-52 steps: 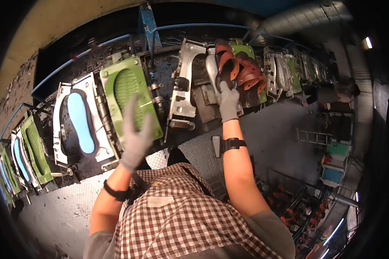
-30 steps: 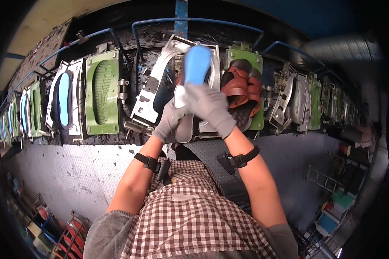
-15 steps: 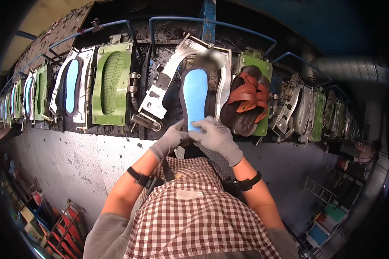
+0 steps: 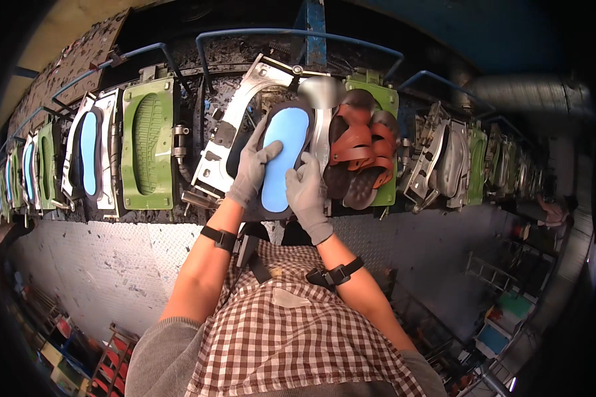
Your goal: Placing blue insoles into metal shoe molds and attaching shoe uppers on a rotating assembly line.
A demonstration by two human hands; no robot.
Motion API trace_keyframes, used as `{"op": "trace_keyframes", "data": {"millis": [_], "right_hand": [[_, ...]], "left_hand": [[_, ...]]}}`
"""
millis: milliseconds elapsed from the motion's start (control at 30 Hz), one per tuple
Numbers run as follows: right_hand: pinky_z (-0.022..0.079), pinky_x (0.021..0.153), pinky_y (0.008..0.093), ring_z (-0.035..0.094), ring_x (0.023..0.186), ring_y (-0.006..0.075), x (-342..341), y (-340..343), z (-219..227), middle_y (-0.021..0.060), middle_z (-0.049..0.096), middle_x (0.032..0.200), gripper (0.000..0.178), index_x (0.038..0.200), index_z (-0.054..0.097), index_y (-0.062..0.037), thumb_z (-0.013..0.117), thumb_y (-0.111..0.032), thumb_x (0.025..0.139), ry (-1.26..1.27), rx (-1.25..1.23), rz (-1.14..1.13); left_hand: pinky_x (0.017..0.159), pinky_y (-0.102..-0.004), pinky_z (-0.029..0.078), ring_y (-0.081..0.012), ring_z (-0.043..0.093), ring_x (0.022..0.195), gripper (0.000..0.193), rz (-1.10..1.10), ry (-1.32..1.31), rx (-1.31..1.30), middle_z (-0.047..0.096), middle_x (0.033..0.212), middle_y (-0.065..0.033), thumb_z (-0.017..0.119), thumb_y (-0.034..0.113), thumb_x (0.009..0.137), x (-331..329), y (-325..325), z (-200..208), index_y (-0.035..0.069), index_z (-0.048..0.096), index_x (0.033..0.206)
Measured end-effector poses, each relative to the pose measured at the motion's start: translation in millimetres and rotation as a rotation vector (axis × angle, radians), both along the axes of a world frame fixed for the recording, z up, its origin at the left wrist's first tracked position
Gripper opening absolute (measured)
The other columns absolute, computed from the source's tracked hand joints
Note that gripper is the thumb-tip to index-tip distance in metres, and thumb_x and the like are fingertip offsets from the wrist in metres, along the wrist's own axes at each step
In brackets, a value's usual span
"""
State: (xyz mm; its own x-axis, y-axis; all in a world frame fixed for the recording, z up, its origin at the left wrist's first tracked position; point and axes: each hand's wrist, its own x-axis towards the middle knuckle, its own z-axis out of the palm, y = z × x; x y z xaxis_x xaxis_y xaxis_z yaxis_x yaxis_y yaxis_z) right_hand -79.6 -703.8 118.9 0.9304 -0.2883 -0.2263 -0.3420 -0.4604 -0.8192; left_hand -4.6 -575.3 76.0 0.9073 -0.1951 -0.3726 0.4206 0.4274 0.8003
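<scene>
A foot-shaped sole [image 4: 286,155] with a light blue face and a dark rim is held in front of me, tilted with its top toward the right. My gloved left hand [image 4: 250,173] grips its left edge, the thumb lying on the blue face and other fingers partly hidden behind. Closed at the lower right edge is my gloved right hand [image 4: 307,196], its thumb at the blue surface. Behind the sole lies an open silver metal mould frame [image 4: 220,159]. Brown strapped sandals [image 4: 363,151] rest on a green mould plate [image 4: 392,99] to the right.
A green mould plate [image 4: 164,195] with a ridged foot-shaped hollow stands at left. Beyond it, another blue-faced sole [image 4: 89,153] sits in a silver mould. Similar moulds line both sides. A blue rail [image 4: 265,32] runs behind; patterned metal floor [image 4: 129,264] lies below.
My left hand has moved up along the sole's left edge, and my right hand shifted to its right edge. The sole has tilted and come down from the mould. The view has shifted slightly.
</scene>
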Motion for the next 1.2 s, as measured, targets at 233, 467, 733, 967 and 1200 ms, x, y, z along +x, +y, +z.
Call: {"op": "trace_keyframes", "data": {"millis": [233,467,733,967,1200], "right_hand": [[0.052,0.088,0.0494,0.068,0.102,0.0413,60,-27,4,0.0195,0.071,0.108,0.045,0.138,0.053,-0.0097,0.057,-0.017,0.094,-0.028,-0.335,-0.045],[0.053,0.090,0.0512,0.068,0.103,0.0427,2,-93,74,0.0203,0.069,0.119,0.057,0.146,0.054,-0.0130,0.069,-0.019,0.091,-0.267,-0.135,0.268],[0.053,0.096,0.0406,0.069,0.106,0.0299,-33,-240,38,0.0164,0.072,0.109,0.032,0.121,0.069,-0.0027,0.067,-0.005,0.089,-0.153,-0.232,-0.257],[0.051,0.102,0.0388,0.067,0.113,0.0307,-79,-509,114,0.0137,0.069,0.123,0.032,0.123,0.069,-0.0065,0.063,-0.004,0.092,-0.448,-0.503,-0.410],[0.047,0.103,0.0359,0.055,0.126,0.0185,-80,-541,144,0.0093,0.060,0.134,0.081,0.162,0.024,-0.0008,0.071,-0.013,0.098,-0.353,0.430,0.036]], "left_hand": [[0.098,-0.0316,0.052,-0.0203,0.062,0.112,0.082,0.151,-0.014,0.016,0.061,0.135,-0.0167,0.075,0.020,0.092,31,-45,2,0.005,0.033,0.161],[0.121,-0.0448,0.030,-0.0426,0.039,0.145,0.088,0.047,-0.397,1.107,0.046,0.151,-0.0284,0.076,0.032,0.088,-20,-48,20,-0.005,0.032,0.155],[0.100,-0.0443,0.051,-0.0405,0.066,0.116,0.059,-0.323,-0.374,1.104,0.068,0.126,-0.0246,0.073,0.023,0.085,25,-159,50,0.014,0.060,0.141],[0.094,-0.0291,0.051,-0.0143,0.065,0.101,0.038,-0.179,-0.097,0.311,0.072,0.113,-0.0079,0.058,-0.002,0.093,-13,-286,105,-0.001,0.063,0.131],[0.089,-0.0345,0.054,-0.0180,0.063,0.103,0.037,-0.107,-0.363,0.329,0.065,0.113,-0.0105,0.062,0.010,0.097,-77,-478,115,0.004,0.056,0.133]]}}
